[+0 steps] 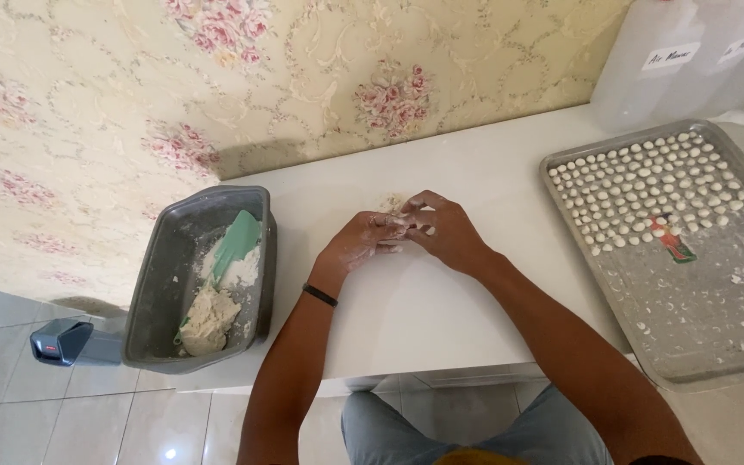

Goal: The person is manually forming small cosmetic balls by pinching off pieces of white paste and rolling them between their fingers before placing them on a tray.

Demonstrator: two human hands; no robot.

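My left hand (pixel 362 243) and my right hand (pixel 446 229) meet over the white table (pixel 492 164), fingers pressed together around a small piece of pale dough (pixel 392 205) that shows just beyond the fingertips. Flour dusts my left hand, and a black band circles that wrist. To the left stands a grey tub (pixel 158 284) with a lump of dough (pixel 209 319), loose flour and a green spatula (pixel 236 243) inside. At the right lies a metal tray (pixel 716 319) with several rows of small white dough balls (pixel 656 185).
A small red and green object (pixel 672 244) lies on the tray. Translucent plastic containers (pixel 691 52) with white labels stand at the back right. Floral wallpaper runs behind the table. A dark device (pixel 60 340) sits on the tiled floor at the lower left.
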